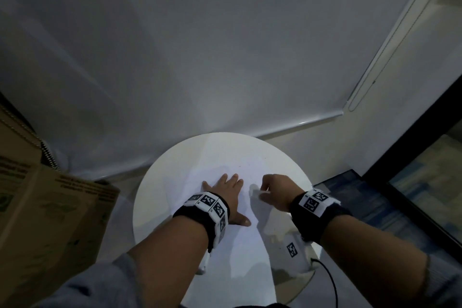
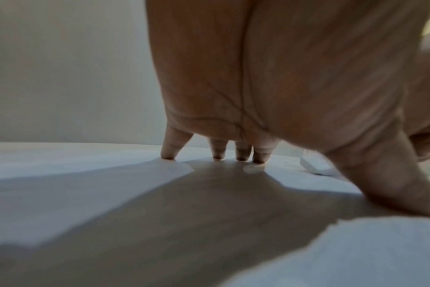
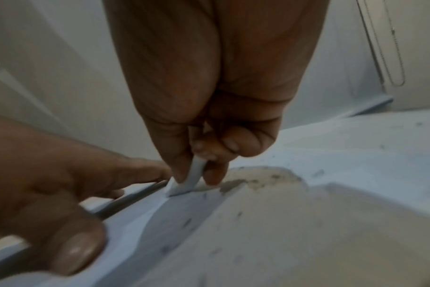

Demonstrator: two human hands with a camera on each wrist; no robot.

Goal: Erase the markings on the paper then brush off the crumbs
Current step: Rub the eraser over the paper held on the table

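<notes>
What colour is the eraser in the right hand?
White; the eraser shows best in the right wrist view.

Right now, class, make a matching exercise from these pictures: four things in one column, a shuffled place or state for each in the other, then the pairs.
Things
1. left hand
2. eraser
3. paper
4. cardboard box

Place or state
A. pinched in the right hand
B. beside the round table, on the left
C. pressed flat on the sheet
D. lying on the table

Pairs: 1-C, 2-A, 3-D, 4-B
</notes>
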